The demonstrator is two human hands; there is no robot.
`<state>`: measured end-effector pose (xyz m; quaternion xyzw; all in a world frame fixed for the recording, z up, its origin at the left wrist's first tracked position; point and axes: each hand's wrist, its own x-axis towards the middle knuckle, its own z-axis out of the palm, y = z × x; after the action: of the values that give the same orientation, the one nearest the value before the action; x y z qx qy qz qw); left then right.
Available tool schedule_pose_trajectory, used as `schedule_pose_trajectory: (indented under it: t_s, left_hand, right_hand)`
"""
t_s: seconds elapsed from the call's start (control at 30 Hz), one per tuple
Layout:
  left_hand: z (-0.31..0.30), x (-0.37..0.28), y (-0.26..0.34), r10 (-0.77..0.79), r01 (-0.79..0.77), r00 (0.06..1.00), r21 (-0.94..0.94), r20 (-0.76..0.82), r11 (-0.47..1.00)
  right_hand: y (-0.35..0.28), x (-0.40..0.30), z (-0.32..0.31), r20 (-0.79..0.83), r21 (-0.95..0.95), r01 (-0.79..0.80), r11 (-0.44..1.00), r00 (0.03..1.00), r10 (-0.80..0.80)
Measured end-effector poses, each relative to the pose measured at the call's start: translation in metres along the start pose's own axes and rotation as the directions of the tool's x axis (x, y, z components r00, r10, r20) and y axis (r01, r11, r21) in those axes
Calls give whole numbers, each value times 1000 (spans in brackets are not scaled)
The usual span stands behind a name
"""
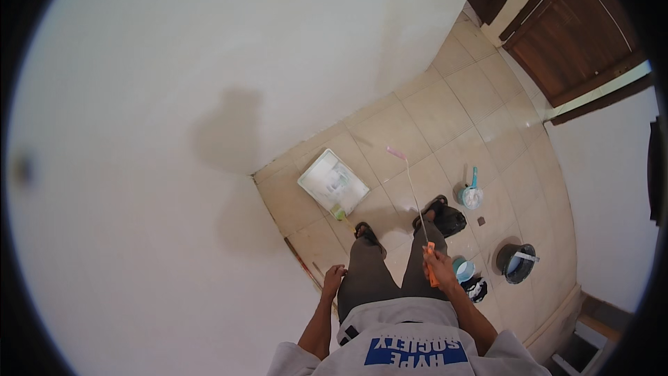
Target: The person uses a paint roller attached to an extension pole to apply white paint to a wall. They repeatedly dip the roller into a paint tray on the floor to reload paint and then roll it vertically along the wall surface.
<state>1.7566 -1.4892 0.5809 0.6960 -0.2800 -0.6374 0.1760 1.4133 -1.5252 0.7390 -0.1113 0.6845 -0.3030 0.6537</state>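
Observation:
My right hand [438, 267] is closed around the orange handle of a small paint roller [431, 265]. Its long wire frame reaches away over the tiled floor to a narrow pinkish roller sleeve [396, 153]. My left hand [334, 278] hangs beside my left thigh with its fingers loosely bent, holding nothing that I can see. On the floor before my feet lies a white paint tray [326, 177] with white paint in it. A paint roller with a green and white sleeve [338, 212] rests at the tray's near edge, its yellowish handle pointing towards my left foot.
White walls [156, 193] meet in a corner left of the tray. At right on the floor stand a turquoise dipper [472, 197], a black bucket [516, 263], a light blue container [464, 269] and black plastic bags [450, 221]. A wooden door [574, 36] stands farther off.

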Motion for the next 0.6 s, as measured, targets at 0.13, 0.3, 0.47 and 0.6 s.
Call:
schedule_pose_trajectory:
  t_s: [0.13, 0.3, 0.47, 0.6]
  left_hand:
    - [3, 8, -18, 18, -18, 1000, 52, -9, 998]
    - [10, 48, -70, 67, -58, 997, 182, -41, 982]
    - [14, 134, -98, 236, -182, 968, 399, -90, 899]
    - [4, 240, -129, 351, -202, 921, 568, -167, 798]
  right_hand:
    - [2, 13, -13, 29, -42, -6, 999, 1000, 8]
    - [9, 44, -30, 35, -176, -21, 984, 999, 28]
    - [4, 73, -41, 41, -319, -81, 944, 994, 99]
    - [9, 105, -53, 26, -387, -105, 916, 992, 124]
